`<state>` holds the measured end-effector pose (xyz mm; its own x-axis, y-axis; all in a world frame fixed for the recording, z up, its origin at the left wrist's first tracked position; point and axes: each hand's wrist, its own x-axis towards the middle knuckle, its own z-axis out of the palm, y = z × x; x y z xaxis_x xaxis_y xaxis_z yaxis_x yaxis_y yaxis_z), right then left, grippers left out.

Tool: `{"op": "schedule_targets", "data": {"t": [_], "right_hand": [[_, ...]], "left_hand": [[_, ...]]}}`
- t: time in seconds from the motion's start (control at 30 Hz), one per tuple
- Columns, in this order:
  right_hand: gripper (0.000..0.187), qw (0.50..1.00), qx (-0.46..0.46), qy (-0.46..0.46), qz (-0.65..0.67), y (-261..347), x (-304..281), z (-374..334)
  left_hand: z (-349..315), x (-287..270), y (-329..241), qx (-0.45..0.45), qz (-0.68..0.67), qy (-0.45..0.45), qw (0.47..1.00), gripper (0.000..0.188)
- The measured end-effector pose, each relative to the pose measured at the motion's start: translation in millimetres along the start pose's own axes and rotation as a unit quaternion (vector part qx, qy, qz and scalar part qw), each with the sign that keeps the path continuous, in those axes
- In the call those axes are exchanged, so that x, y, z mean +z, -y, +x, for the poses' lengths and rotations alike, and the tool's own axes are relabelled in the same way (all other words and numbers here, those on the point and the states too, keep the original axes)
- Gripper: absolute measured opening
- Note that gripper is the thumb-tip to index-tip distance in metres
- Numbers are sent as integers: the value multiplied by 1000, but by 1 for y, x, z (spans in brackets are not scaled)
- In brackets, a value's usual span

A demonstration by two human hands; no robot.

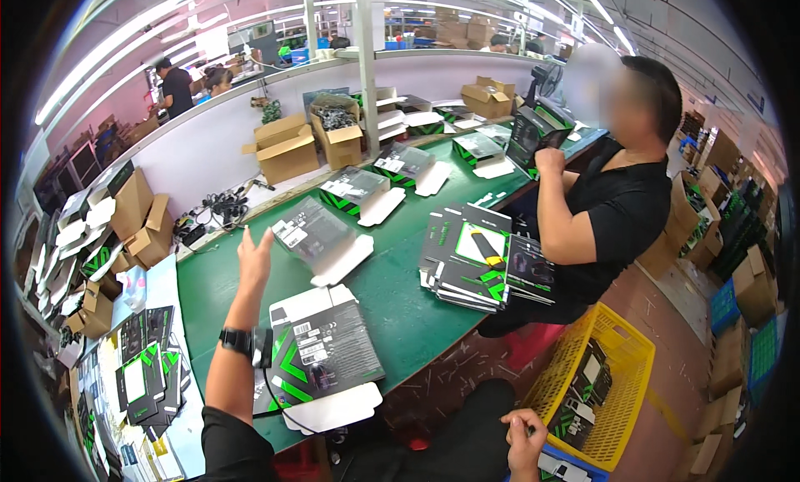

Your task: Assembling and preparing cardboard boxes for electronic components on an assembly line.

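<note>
Head view. Left hand [257, 261]: well open, thumb and fingers apart, nothing seen in its grasp; just beside a flat grey-black cardboard box with an open white flap [312, 234], which lies on the green-topped bench [225, 286]. Contact between them cannot be told; the box is blurred.

Right hand [525, 440]: at the lower edge, fingers curled inward, above the dark-clothed lap and near a yellow slatted plastic crate [631, 374]. Whether it holds anything cannot be told.

Black-and-green printed flat carton with white flaps [346, 349]: on the bench, right of the left forearm, its left side partly covered by a small dark device with a cable [262, 349]. Yellow-and-black handled tool [490, 255]: on a stack of flat black-and-green cartons [447, 247]; its exact kind is unclear.
</note>
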<state>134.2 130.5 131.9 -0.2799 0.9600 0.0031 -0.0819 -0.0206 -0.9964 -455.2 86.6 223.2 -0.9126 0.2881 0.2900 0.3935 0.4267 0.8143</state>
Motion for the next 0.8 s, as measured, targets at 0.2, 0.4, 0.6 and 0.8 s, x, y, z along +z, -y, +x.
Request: {"op": "schedule_targets", "data": {"t": [0.2,0.4,0.6,0.8], "right_hand": [[19,995,65,-16,-76,-14,-11,-10],[14,989,-46,65,-123,0,13,15],[7,960,-120,124,-219,23,47,19],[29,946,-113,156,-262,4,35,2]], "left_hand": [[-104,-27,9,23,427,284,858,116],[-113,-54,44,23,334,318,887,124],[-124,-50,23,44,457,275,845,104],[-124,-70,50,82,356,257,895,87]]}}
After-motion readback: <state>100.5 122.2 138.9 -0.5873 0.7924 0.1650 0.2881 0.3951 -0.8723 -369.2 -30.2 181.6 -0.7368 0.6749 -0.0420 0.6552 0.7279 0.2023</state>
